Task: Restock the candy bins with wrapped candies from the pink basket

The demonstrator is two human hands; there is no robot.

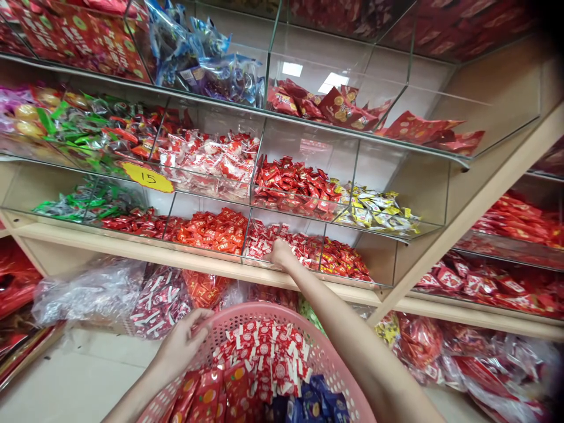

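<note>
While reaching far into the bottom-row bin (286, 249), right hand (281, 251) buried among red-and-white wrapped candies (304, 244), fingers curled down into the pile; whether pinching any piece cannot tell, fingertips hidden. Forearm stretched from near right across the pink basket (308, 329). Left hand (183, 343) clamped on the basket's near-left rim, thumb over the edge, fingers pressed together against the mesh wall. Basket near centre, holding same red-and-white candies (264, 352) in the middle, red packets with orange dots (207, 393) at near left, dark blue packets (317, 402) at the near edge. Clear-fronted bins stacked in rows on a beige shelf (132, 247). Same row, left of the hand: orange-red candies (211, 229), then green-wrapped ones (83, 202) far left. Right of the hand: mixed red pieces (343, 261). Row above: red candies (291, 185), yellow-white ones (374, 211) to the right. Yellow oval price tag (147, 177) reading 15 stuck on a bin front, left. Top rows: blue foil bags (207, 59), red packets (335, 108). Below the shelf, clear plastic sacks (88, 291) of candy on the floor, left and right.
</note>
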